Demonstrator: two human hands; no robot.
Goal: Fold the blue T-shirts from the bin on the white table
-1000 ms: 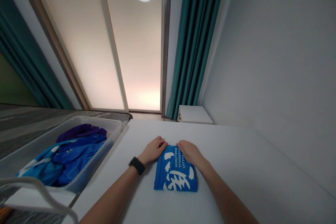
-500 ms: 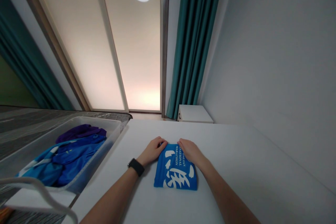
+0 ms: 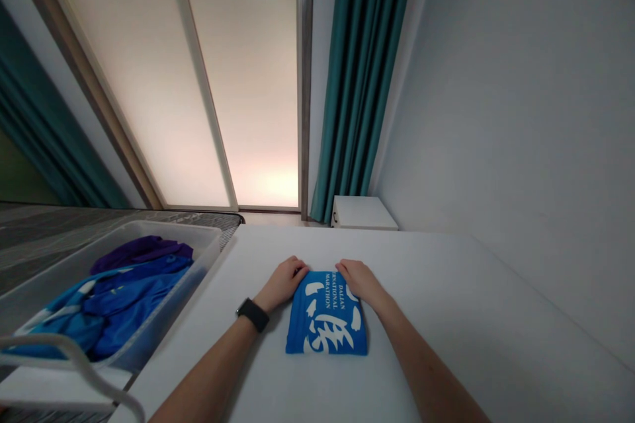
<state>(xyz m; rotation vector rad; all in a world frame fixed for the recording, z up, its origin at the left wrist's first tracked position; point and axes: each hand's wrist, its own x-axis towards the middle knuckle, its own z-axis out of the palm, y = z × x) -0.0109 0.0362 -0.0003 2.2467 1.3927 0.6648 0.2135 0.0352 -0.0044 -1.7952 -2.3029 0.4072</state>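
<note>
A blue shirt (image 3: 325,324), folded into a small flat bundle, lies on the white table (image 3: 268,377). White characters and the words "DALIAN", "MARATHON" are printed on its upper face. At its far left corner my left hand (image 3: 284,281) is closed, fingers curled on the fabric's edge. My right hand (image 3: 363,281) pinches the far right corner, its palm partly over the right side of the print. The fingertips of both hands are partly hidden.
Left of the table stands a translucent plastic bin (image 3: 211,248) holding crumpled blue and purple clothes (image 3: 139,291). A pale curved tube (image 3: 74,353) crosses the lower left. Beyond the table are a small white cabinet (image 3: 364,211) and a teal curtain (image 3: 357,79); a wall (image 3: 520,112) rises on the right.
The camera view has shifted slightly, moving the scene a little left in the picture. Both hands stay at the shirt's far corners; the right hand covers slightly less of the print.
</note>
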